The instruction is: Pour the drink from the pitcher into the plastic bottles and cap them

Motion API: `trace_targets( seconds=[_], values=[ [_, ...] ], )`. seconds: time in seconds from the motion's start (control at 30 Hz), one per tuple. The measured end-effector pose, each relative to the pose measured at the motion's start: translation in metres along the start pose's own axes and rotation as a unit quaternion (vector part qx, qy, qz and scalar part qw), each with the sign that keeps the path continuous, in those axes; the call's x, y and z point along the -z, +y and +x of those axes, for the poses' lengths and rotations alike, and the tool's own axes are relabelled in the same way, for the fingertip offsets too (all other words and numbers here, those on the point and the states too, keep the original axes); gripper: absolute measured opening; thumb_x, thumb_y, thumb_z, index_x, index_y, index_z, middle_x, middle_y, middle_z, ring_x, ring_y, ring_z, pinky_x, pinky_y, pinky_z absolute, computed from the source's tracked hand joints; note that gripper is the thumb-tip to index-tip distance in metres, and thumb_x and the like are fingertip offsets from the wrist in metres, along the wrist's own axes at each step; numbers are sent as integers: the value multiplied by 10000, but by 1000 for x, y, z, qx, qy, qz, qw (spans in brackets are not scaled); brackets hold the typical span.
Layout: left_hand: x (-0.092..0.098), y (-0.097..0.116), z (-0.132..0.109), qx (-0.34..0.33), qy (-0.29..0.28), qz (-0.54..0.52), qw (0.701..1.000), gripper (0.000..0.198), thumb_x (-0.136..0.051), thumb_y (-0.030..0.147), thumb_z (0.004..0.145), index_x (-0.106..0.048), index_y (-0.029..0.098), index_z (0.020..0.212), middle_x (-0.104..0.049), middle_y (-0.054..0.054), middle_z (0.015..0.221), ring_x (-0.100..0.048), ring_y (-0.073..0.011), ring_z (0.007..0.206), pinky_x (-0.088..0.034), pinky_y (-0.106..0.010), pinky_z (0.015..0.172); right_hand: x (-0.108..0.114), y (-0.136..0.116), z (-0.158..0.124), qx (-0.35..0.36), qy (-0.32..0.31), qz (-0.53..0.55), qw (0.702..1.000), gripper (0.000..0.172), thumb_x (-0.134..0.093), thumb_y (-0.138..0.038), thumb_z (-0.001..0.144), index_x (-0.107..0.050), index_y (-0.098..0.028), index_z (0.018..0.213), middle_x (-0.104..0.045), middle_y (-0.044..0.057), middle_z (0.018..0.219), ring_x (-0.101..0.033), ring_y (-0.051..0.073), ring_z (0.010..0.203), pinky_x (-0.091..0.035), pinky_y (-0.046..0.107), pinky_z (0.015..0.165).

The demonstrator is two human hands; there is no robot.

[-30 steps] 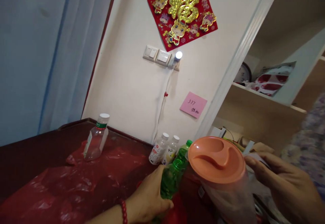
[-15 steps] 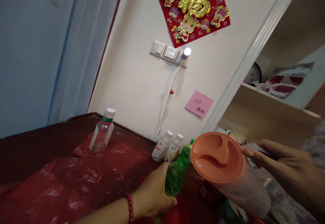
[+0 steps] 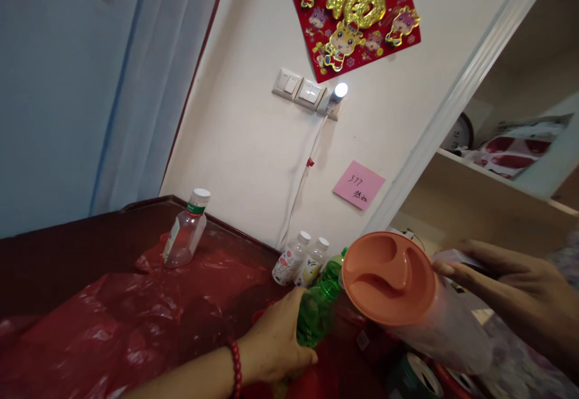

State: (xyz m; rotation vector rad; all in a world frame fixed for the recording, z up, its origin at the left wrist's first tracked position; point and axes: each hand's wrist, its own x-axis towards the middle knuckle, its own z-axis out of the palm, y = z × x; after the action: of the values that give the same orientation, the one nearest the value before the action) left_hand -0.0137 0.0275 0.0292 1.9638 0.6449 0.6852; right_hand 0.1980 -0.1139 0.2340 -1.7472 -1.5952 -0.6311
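My left hand [image 3: 283,336], with a red bead bracelet at the wrist, is wrapped around a green plastic bottle [image 3: 314,314]. The bottle's open, capless mouth tilts up and right. My right hand [image 3: 511,293] grips a translucent pitcher [image 3: 456,333] at its side, thumb near the rim; its handle is mostly hidden by the fingers. An orange lid [image 3: 389,278] with a swirl-shaped recess covers the pitcher, which is tilted with the lid towards the green bottle. Bottle mouth and lid edge are close together; whether they touch I cannot tell.
A clear bottle with a white cap [image 3: 186,230] stands on a crumpled red plastic bag [image 3: 113,320] on the dark table [image 3: 58,254]. Several bottles [image 3: 289,260] line the wall behind my left hand. Cans [image 3: 418,378] stand below the pitcher. A shelf [image 3: 502,179] is at right.
The view has shifted slightly, so the wall and table things appear a little further right. The pitcher leans a bit more, its base swung right, showing more of the cans. Both holds are the same.
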Motion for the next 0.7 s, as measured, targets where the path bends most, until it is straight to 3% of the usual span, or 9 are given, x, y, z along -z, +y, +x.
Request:
trace_targets(
  seconds=[0.1,0.2,0.5,0.7],
  values=[
    [0,0,-1,2,-1,-1,1000,547,-795,163,583,-599,221,1090,-690,-35,1086,-634,-258,909,-450,-327,745,0,-1,2,27,-33,48,998,512,-730,-774,693,-779,-270,619,-680,30,624,-639,215,501,-474,193,412],
    [0,-1,-1,5,-1,-3,1000,556,-799,177,579,-598,230,1095,-694,-28,1058,-639,-265,914,-448,-322,729,0,-1,4,38,-28,60,997,457,-741,-723,710,-777,-274,631,-669,20,610,-629,199,492,-460,177,411],
    [0,-3,-1,-5,0,-3,1000,550,-814,186,584,-598,220,1089,-693,-54,1135,-639,-270,933,-456,-335,754,-4,0,7,10,-57,67,996,450,-754,-719,700,-803,-272,693,-703,28,678,-661,232,555,-494,204,450],
    [-1,-2,-1,-1,0,-2,1000,555,-833,198,579,-596,223,1080,-696,-53,1137,-648,-267,911,-472,-353,801,-1,-11,10,1,-66,45,997,444,-728,-692,647,-780,-252,619,-686,46,640,-668,259,552,-473,216,409]
  ],
)
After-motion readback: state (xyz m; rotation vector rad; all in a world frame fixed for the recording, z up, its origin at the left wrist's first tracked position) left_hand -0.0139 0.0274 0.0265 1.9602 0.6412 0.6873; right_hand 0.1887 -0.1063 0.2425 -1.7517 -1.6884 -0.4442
